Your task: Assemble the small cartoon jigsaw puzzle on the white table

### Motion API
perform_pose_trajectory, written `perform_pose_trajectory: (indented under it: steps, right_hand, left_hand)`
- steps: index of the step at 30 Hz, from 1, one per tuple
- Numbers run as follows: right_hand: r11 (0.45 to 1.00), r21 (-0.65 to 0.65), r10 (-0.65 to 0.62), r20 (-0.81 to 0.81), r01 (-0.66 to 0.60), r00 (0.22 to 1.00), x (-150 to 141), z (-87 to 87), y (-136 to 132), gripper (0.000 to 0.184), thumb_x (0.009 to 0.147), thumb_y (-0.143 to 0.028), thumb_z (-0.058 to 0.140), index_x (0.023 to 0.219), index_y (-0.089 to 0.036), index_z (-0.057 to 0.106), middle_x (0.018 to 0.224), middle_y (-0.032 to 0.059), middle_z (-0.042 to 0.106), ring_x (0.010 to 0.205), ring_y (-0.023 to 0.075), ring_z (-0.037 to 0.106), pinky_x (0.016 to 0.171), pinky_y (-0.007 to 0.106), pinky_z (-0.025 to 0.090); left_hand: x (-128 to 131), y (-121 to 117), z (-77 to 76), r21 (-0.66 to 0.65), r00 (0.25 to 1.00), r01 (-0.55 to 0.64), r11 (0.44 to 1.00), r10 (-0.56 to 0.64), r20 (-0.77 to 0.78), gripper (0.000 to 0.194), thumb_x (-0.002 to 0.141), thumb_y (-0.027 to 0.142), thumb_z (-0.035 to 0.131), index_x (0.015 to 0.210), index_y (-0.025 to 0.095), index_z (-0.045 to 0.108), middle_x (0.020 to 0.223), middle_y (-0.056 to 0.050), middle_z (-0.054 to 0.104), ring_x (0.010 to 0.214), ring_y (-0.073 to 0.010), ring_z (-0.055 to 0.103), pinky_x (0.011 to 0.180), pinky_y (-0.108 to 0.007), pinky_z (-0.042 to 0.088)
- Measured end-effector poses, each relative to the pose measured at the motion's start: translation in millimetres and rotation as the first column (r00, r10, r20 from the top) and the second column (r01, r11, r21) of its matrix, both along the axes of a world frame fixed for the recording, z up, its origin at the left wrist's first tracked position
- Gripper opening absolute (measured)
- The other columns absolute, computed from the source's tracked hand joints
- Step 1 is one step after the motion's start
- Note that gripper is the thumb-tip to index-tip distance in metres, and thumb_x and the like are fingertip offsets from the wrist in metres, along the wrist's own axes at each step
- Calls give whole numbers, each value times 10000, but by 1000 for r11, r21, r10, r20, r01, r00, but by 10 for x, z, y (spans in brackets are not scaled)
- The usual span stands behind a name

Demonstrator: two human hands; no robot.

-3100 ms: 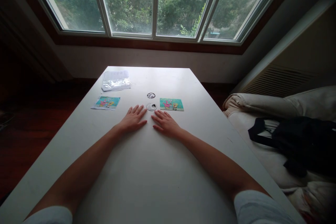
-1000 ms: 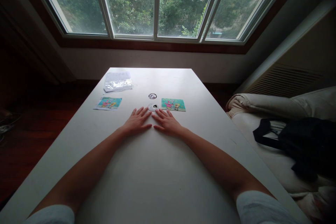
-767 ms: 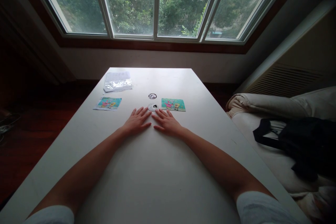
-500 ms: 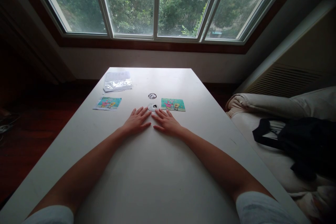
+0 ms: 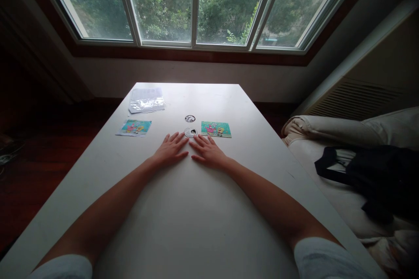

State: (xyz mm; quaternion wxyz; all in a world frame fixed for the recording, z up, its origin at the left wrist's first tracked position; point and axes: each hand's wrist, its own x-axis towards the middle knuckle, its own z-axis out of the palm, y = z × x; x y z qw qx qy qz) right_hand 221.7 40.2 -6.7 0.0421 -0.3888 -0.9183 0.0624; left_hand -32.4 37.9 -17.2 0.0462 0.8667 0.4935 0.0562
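My left hand (image 5: pixel 170 151) and my right hand (image 5: pixel 207 151) lie flat, palm down and side by side, on the white table (image 5: pixel 183 209). Their fingers are stretched out and hold nothing. Just beyond the fingertips lies a small round cap (image 5: pixel 190 132), and a round hole (image 5: pixel 190 118) sits a little farther back. A small finished cartoon puzzle (image 5: pixel 215 129) lies right of the cap, close to my right hand's fingertips. A cartoon picture sheet (image 5: pixel 134 127) lies off to the left of my left hand.
A clear plastic bag over paper (image 5: pixel 145 100) rests at the table's far left. A white sofa (image 5: pixel 340 161) with a black bag (image 5: pixel 376 178) stands to the right. A wide window (image 5: pixel 196 4) fills the far wall. Dark wooden floor (image 5: pixel 39 161) lies to the left.
Both hands have stayed flat in the same spot. Only the view has shifted slightly.
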Motion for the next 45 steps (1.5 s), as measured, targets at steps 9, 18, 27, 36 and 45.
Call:
perform_pose_trajectory:
  steps: [9,18,27,36,45]
  right_hand:
    - [1000,-5,-2,-3,2,1000,-3,-17,8,733,1019,-670,314,1634,-272,283,1713,92,172,1584,318,153,1271,561,76]
    - [1000,-6,0,-3,0,1000,1,13,-4,734,1020,-672,306,1633,-270,287,1711,93,180,1586,314,148,1273,556,75]
    - [1000,0,7,-10,-7,1000,8,2,0,734,1020,-676,305,1630,-269,296,1710,96,184,1585,319,152,1272,560,86]
    - [1000,4,6,-8,-6,1000,9,-15,8,731,1021,-670,309,1632,-268,292,1711,93,179,1586,316,148,1274,562,78]
    - [1000,-5,3,-13,-3,1000,9,-35,23,734,1018,-673,319,1634,-275,284,1712,95,180,1585,323,149,1269,572,79]
  left_hand:
    - [-8,8,-15,1,1000,-3,1000,3,-2,697,995,651,387,1610,328,324,1715,-28,196,1585,-314,150,1273,-562,141]
    - [-8,8,-13,0,1000,4,1000,-4,-4,703,991,654,392,1609,325,326,1714,-32,197,1585,-313,148,1273,-563,140]
    - [-10,17,-25,7,1000,8,1000,-8,7,694,995,652,395,1606,329,331,1712,-31,206,1582,-320,161,1271,-566,149]
    - [-7,17,-19,1,1000,6,1000,-6,4,689,997,635,408,1609,327,328,1713,-33,203,1583,-320,155,1272,-570,145]
    - [-11,23,-28,13,1000,7,1000,-7,3,686,999,647,394,1605,331,333,1710,-37,213,1582,-319,163,1267,-581,157]
